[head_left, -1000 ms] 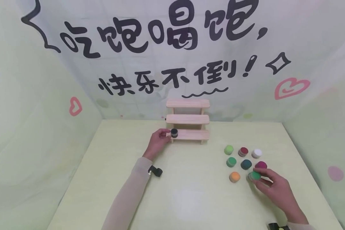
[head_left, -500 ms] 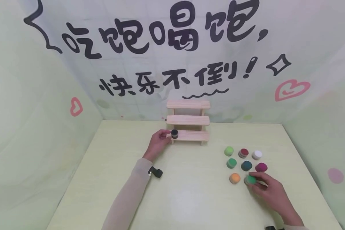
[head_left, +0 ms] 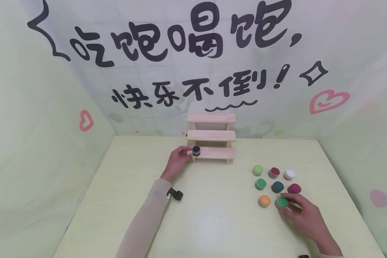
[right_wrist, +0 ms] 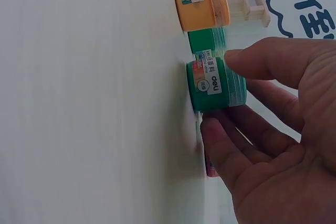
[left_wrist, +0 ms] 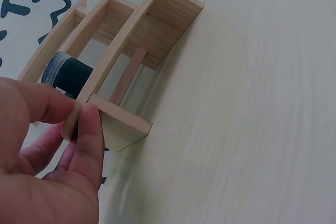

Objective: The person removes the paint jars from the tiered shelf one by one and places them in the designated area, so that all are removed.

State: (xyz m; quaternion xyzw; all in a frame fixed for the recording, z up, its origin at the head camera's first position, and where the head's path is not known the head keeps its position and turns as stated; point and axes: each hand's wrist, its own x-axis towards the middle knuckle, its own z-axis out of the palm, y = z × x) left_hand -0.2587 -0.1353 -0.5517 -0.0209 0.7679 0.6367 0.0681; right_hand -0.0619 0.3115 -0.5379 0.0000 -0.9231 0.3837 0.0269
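In the head view my left hand (head_left: 176, 163) pinches the left end of the lowest shelf of a small three-tier wooden display stand (head_left: 214, 153). A dark-lidded paint jar (head_left: 196, 151) stands on that shelf beside the fingertips; the left wrist view shows its dark green body (left_wrist: 73, 77) behind the board. At the right, my right hand (head_left: 304, 213) holds a green paint jar (head_left: 282, 202) between thumb and fingers. The right wrist view shows this jar (right_wrist: 216, 83) with a white label and clear-edged lid, close to the tabletop.
Beside the right hand stand an orange jar (head_left: 264, 201), a magenta jar (head_left: 294, 188), a teal jar (head_left: 277, 186) and another green jar (head_left: 260, 184). Behind them are light green (head_left: 257, 170), dark red (head_left: 274, 172) and white (head_left: 289, 175) jars. A printed cloth (head_left: 167, 71) hangs behind the table (head_left: 209, 215).
My right hand has brought the green jar slightly left and toward me, into line with the orange jar, uncovering the magenta jar. The left hand stays on the stand.
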